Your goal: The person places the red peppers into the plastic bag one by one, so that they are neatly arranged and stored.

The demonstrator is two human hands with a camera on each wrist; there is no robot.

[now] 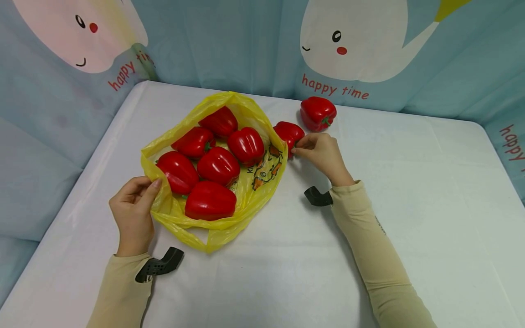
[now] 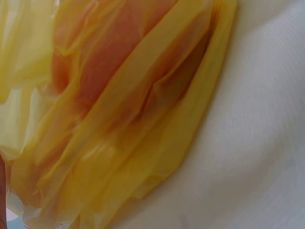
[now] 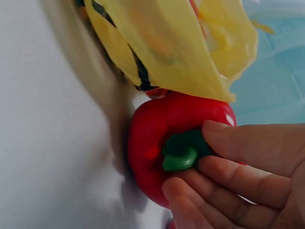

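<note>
A yellow plastic bag (image 1: 262, 196) lies with its mouth spread wide, several red bell peppers (image 1: 218, 166) inside it. My left hand (image 1: 133, 214) pinches the bag's left rim between thumb and fingers. In the left wrist view the bag's crumpled side (image 2: 128, 157) fills much of the picture, and the fingers are mostly out of sight. Just outside the bag's right rim, my right hand (image 1: 321, 155) pinches another red bell pepper (image 1: 287, 131) at its green stem (image 3: 183, 155). Part of that pepper is hidden behind the bag's edge.
One more red bell pepper (image 1: 317, 113) sits by the table's back edge, behind my right hand. A white cloth covers the table (image 1: 430, 205). Blue printed curtains (image 1: 246, 45) hang along its back and left sides.
</note>
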